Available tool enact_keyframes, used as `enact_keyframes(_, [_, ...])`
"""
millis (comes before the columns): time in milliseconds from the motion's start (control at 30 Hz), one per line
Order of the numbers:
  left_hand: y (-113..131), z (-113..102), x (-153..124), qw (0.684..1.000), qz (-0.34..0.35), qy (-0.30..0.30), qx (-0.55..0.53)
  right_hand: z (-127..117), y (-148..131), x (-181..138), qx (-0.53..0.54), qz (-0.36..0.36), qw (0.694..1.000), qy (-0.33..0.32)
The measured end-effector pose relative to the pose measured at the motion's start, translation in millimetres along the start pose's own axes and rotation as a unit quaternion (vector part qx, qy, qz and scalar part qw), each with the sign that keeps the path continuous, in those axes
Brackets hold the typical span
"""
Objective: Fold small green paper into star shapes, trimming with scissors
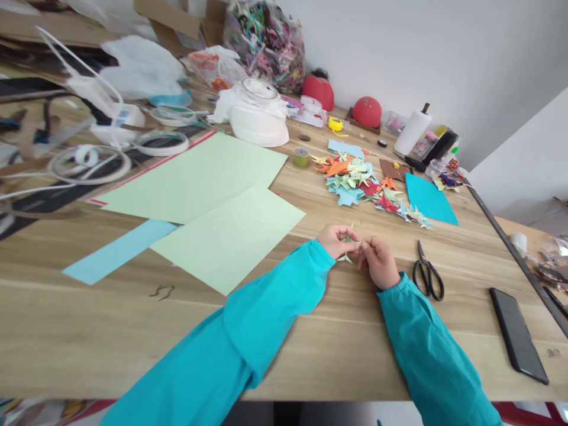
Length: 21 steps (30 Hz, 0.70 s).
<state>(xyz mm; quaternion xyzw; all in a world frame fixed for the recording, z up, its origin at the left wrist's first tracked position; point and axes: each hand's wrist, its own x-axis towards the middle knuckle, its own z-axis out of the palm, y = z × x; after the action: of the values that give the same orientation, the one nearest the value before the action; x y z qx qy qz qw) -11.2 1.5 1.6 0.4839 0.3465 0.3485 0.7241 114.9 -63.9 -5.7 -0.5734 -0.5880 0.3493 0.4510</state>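
My left hand [335,239] and my right hand [380,261] meet over the wooden table [133,331], both in teal sleeves. Between their pinched fingers is a small pale green folded paper figure [350,245], with points sticking up and down. A pile of folded paper figures [359,180] in orange, green, blue and red lies just beyond the hands. Black scissors [427,273] lie shut to the right of my right hand.
Two pale green sheets [208,195] and a light blue strip [119,251] lie to the left. A teal sheet [428,198] sits right of the pile. A black phone [517,334] lies near the right edge. Tape rolls, a white container [257,118] and bags crowd the far side.
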Motion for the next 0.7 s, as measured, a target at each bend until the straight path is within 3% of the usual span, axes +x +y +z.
enact_keyframes(333, [-3.3, -1.5, 1.5, 1.0, -0.009, -0.01, -0.023, 1.2, 0.8, 0.4, 0.014, -0.004, 1.0, 0.0])
enact_keyframes(700, [-5.2, -1.1, 3.2, 0.999, -0.017, 0.008, -0.05, -0.4, -5.0, 1.2, 0.096, 0.018, 0.994, 0.057])
